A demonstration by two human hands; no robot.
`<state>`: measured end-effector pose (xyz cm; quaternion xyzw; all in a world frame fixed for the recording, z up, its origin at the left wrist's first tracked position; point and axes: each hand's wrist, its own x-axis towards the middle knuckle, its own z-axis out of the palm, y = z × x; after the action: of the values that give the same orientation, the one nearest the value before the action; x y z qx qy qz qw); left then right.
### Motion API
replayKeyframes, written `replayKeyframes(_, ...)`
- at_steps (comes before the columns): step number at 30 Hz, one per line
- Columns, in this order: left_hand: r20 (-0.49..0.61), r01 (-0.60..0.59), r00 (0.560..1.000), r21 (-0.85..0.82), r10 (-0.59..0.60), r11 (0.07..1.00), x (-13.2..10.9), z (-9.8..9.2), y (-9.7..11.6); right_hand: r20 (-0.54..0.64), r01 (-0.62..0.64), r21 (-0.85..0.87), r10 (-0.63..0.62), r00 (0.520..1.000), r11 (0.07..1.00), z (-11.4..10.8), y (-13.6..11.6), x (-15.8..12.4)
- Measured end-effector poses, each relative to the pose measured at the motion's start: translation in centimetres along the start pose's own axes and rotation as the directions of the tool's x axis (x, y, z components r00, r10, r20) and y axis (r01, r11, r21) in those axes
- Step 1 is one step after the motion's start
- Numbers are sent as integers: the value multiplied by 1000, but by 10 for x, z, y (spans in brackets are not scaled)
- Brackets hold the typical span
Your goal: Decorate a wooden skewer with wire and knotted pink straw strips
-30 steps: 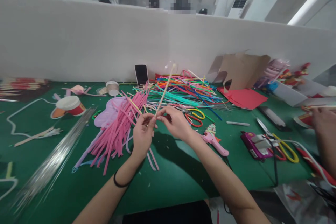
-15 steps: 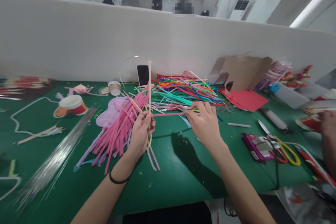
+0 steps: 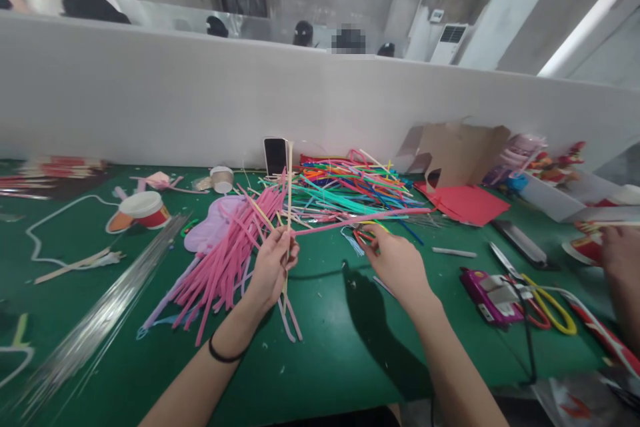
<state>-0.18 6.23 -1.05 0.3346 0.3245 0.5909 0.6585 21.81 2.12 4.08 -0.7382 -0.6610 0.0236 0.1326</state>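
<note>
My left hand is closed, pinching a bundle of pale yellow pipe cleaners that stands upright, with lilac ends hanging below the fist. From the same pinch a pink pipe cleaner runs out to the right, its far end loose. Beyond it, my right hand has its fingers curled at a small tool with red and yellow handles on the table; its working end is hard to make out. A heap of pink pipe cleaners lies beside my left hand.
Behind is a pile of multicoloured pipe cleaners and a phone. At left lie thin wires and a paper cup. At right are a purple power strip, large scissors, red sheets and another person's hand.
My right hand has let go of the pink pipe cleaner and moved down to the red-and-yellow-handled tool. The pink strand now points freely rightward. My left hand keeps its pinch; the view has tilted up slightly.
</note>
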Motion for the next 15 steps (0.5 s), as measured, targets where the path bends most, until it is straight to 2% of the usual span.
replayKeyframes(2, 10, 18, 1000, -8, -18, 1000, 0, 0, -1, 35, 20, 183, -27, 999, 983, 4, 2, 1)
replayKeyframes(4, 15, 44, 999, -17, -44, 999, 0, -1, -2, 63, 5, 450, -37, 997, 893, 5, 1, -2)
replayKeyframes(6, 16, 64, 998, -22, -64, 998, 1, -1, -2, 94, -10, 719, -83, 992, 695, 3, -1, -9)
replayKeyframes(8, 19, 71, 997, -26, -70, 997, 1, -1, -4, 92, 12, 873, -188, 978, 488, -3, -6, -17)
replayKeyframes(10, 22, 72, 997, -33, -71, 997, 2, -1, -5, 44, 73, 916, -280, 959, 393, -11, -12, -25)
replayKeyframes(12, 27, 82, 996, -40, -81, 996, 2, -2, -6, -20, 163, 888, -318, 948, 430, -20, -18, -30)
replayKeyframes(15, 34, 105, 994, -51, -103, 993, 3, -5, -5, -117, 356, 746, -415, 902, 564, -30, -24, -34)
